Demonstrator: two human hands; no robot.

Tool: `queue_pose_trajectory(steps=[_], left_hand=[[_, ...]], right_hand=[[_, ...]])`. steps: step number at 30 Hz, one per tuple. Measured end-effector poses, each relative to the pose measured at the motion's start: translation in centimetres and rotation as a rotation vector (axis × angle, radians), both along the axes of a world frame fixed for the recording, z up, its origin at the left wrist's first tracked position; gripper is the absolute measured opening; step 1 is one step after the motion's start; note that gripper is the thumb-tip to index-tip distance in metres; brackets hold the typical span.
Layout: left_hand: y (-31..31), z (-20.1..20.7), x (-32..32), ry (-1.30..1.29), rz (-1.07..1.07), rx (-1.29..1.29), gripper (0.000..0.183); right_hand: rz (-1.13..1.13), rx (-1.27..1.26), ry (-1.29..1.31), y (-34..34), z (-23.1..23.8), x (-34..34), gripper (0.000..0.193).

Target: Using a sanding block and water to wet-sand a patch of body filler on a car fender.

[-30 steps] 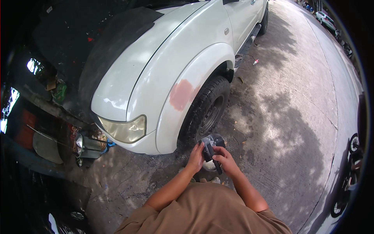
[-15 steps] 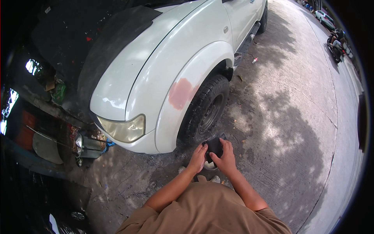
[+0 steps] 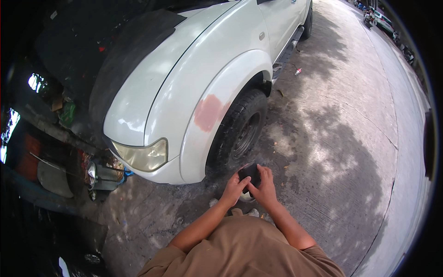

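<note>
Between my two hands is a small black sheet [image 3: 249,172] that looks like sandpaper. My left hand [image 3: 234,188] grips its left side, thumb laid across the face. The right side is pinched by my right hand [image 3: 265,187], whose thumb nearly meets the left one. Under my hands, partly hidden by them, a pale round container [image 3: 247,197] sits near my feet. Ahead stands a white car [image 3: 184,87] with a pinkish, filler-like patch [image 3: 210,113] on the front wheel arch flare. Both hands are apart from the car.
The front tyre [image 3: 236,134] lies just beyond my hands. A cloudy headlight [image 3: 143,154] is on the car's near corner. Left of it are a grey bin [image 3: 105,176] and clutter. Shaded concrete [image 3: 332,180] stretches right toward a road with distant vehicles.
My thumbs have come closer together on the black sheet, which has shifted within my fingers. The view has moved slightly, and the motorcycle on the road has gone farther away.
</note>
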State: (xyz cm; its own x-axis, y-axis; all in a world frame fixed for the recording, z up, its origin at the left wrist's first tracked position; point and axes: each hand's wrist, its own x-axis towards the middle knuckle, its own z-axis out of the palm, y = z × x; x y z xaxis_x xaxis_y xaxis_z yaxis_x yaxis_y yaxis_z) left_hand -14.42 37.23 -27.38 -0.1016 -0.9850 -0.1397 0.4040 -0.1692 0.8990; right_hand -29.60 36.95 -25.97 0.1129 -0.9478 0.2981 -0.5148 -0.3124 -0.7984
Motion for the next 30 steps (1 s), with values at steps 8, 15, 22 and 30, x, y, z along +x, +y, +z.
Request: queue_pose_trajectory(steps=[8,15,22,30], left_hand=[[-1.3,1.6,1.9,0.057,-0.099,0.113,0.037],[-3.3,0.5,1.2,-0.016,-0.299,0.293,0.044],[-4.2,-15.2,-1.4,-0.610,-0.130,0.283,0.032],[-3.6,-35.4,-3.0,-0.870,-0.578,0.730,0.046]], right_hand=[[-0.084,0.071,-0.339,-3.5,0.4,-4.2,0.066],[0.151,1.057,-1.038,-4.1,-3.4,-7.4,0.032],[0.035,0.265,0.075,-1.4,-12.9,-2.1,0.074],[-0.085,0.698,0.427,0.6,-33.1,-1.1,0.082]])
